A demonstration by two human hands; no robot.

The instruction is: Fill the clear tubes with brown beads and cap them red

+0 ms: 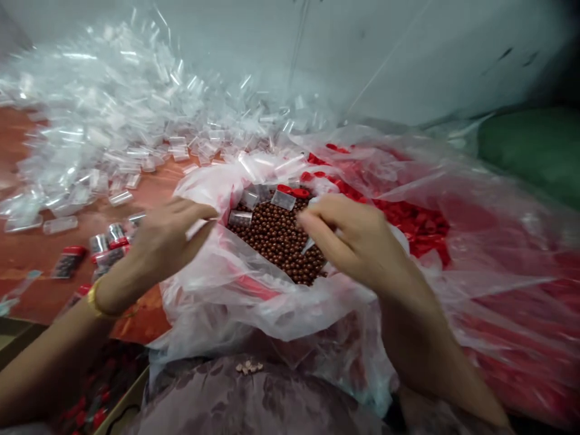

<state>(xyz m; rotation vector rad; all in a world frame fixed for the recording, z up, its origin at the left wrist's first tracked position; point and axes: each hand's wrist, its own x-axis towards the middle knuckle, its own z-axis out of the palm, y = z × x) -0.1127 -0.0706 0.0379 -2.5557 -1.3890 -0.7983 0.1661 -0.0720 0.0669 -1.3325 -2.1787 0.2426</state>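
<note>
- The red surface (pixel 40 254) carried a heap of clear tubes (pixel 104 121), with filled tubes (pixel 106 244) nearer.
- An open plastic bag (pixel 226 290) held brown beads (pixel 281 238); another held red caps (pixel 412 220).
- Left hand (pixel 170 232) pinched the bag's edge; right hand (pixel 348 238) pinched a small clear tube (pixel 309 243) over the beads.

Heap of clear empty tubes (pixel 113 121) on the red table (pixel 27 254) (green sack (pixel 534 151) at right).

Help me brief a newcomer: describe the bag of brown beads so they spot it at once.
Start at the heap of clear empty tubes on the red table; nearer the person sit plastic bags. The bag of brown beads lies open between both hands, left of the bag of red caps: it alone holds small dark round balls.
</note>
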